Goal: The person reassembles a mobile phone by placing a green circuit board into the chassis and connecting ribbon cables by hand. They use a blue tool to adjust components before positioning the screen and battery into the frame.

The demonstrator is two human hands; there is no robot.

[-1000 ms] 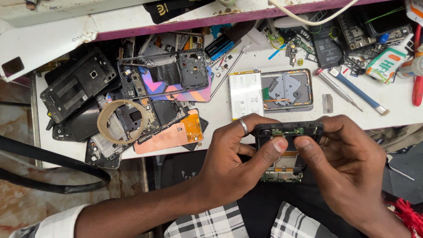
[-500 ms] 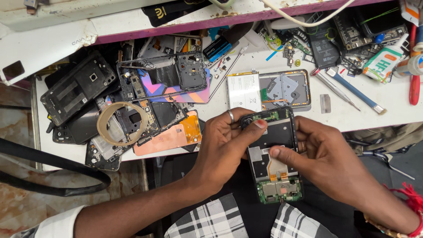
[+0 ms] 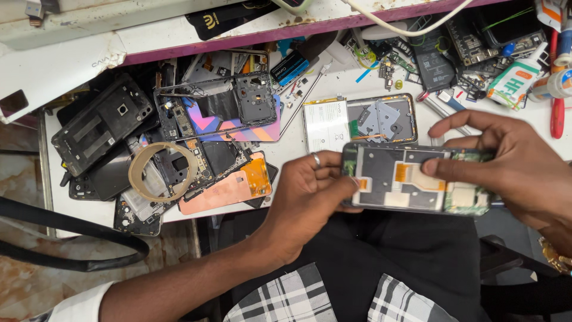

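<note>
1. A white, scuffed counter (image 3: pixel 298 149) carries the clutter.
2. On its left lie black phone back frames (image 3: pixel 101 128) and a tan tape ring (image 3: pixel 162 172).
3. In the middle sits a white battery (image 3: pixel 325 124) beside an open phone shell (image 3: pixel 381 117).
4. At far right lie a white glue bottle (image 3: pixel 515 74) and red-handled pliers (image 3: pixel 557 113).

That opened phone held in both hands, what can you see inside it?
Inside the opened phone: grey metal shielding plates, an orange flex strip across the middle and green circuit board at both ends. The left hand covers its left edge, the right hand its right end, hiding whatever lies beneath.
</note>
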